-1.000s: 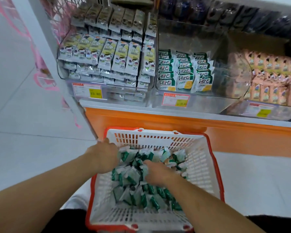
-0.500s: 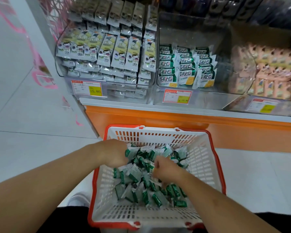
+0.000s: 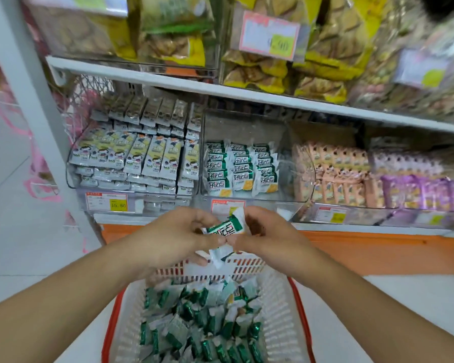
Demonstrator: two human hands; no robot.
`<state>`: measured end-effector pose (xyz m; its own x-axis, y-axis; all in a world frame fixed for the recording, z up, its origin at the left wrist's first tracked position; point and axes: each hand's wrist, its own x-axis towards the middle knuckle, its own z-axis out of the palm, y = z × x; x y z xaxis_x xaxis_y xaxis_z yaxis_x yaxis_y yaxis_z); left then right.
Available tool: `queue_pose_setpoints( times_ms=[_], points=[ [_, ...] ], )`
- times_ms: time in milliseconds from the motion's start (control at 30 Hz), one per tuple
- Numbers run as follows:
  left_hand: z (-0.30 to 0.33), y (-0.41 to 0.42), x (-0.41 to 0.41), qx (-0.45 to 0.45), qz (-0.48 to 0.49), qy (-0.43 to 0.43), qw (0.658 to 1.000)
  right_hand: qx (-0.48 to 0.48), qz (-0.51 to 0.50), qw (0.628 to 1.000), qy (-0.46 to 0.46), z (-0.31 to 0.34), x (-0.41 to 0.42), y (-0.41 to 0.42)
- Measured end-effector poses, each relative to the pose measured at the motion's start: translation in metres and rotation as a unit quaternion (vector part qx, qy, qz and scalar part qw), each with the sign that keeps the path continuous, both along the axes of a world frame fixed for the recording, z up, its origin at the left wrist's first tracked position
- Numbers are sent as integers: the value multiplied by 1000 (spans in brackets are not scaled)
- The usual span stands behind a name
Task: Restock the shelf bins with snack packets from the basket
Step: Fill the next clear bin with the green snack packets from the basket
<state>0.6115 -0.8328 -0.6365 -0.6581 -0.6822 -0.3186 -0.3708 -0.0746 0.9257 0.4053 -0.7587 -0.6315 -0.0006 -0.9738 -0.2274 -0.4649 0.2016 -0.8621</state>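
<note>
Here left hand (image 3: 176, 238), right hand (image 3: 268, 235) both pinch packets (image 3: 226, 227); count unclear, fingers overlap.

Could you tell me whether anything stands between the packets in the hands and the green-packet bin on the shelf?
Nothing visible does. Both hands hold green packets above the basket, just below the clear bin of matching packets, whose top is open.
</note>
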Motion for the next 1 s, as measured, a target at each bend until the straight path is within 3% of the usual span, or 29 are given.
queue_pose_setpoints(
  times_ms=[200, 367, 467, 600, 1000],
  points=[
    [6, -19, -16, -110, 91, 7, 990, -137, 28, 976, 165, 30, -14, -24],
    [4, -35, -35, -158, 131, 4, 979, -154, -12, 960, 233, 43, -39, -61],
    [0, -35, -38, -248, 96, -71, 961, -129, -74, 950, 274, 42, -66, -92],
    [-5, -26, -36, -343, 21, -157, 926, -54, -58, 935, 347, 18, -88, -123],
    [-10, -24, -34, -354, 8, -158, 922, 7, -45, 918, 393, -26, -77, -158]
  ],
)
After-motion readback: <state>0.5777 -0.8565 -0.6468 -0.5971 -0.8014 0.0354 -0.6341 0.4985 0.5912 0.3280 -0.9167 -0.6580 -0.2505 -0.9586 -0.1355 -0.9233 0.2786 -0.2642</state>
